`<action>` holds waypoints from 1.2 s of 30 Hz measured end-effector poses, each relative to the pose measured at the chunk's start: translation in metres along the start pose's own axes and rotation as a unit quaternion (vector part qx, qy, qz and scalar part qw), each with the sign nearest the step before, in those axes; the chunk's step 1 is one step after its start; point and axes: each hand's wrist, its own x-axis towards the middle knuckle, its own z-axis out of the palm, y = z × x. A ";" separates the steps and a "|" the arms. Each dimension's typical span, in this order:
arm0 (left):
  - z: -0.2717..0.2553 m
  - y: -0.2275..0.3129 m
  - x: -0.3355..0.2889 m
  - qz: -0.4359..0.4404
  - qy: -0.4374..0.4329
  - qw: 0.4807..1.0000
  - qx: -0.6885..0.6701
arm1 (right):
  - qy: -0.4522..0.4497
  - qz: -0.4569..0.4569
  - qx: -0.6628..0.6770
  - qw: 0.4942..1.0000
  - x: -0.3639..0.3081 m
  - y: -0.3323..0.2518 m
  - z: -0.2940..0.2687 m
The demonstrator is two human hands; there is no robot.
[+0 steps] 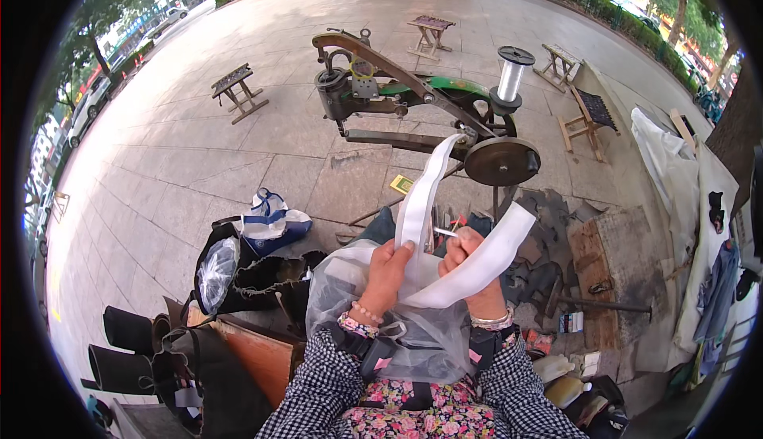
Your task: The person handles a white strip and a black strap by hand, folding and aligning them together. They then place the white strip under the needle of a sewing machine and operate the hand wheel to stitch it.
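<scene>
Grey stone paving (238,153) spreads out from the person's lap toward a kerb with a hedge and parked cars at the far edge. From the head view, a wide white fabric strap (421,208) is held up in front of the chest: one end rises nearly upright, the other runs out to the right, and the two meet in a fold low between the hands. It is smooth, flat and unmarked, lying over a clear plastic bag (350,296) on the lap.

The left hand (387,272) is closed around the upright part, fingers curled over its edge. The right hand (469,268) is closed on the fold, with a thin white stick (445,232) poking out from its fingers.

Just beyond the strap stands a dark hand-cranked cobbler's sewing machine (413,101) with a white thread spool (511,73). Black bags (254,272) crowd the left, dark rubber scraps (548,232) the right; small wooden stools (237,89) stand well apart on open paving.
</scene>
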 end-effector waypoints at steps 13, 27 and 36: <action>-0.011 -0.001 0.013 0.014 0.051 0.998 -0.024 | 0.395 -0.573 -0.439 0.568 -0.090 -0.144 0.033; -0.003 0.010 -0.001 0.056 -0.055 0.997 -0.021 | 0.160 0.029 -0.729 0.665 -0.066 -0.103 0.037; -0.006 0.014 -0.010 0.127 -0.081 0.986 0.073 | 0.082 -0.008 -0.706 0.703 0.000 -0.079 0.084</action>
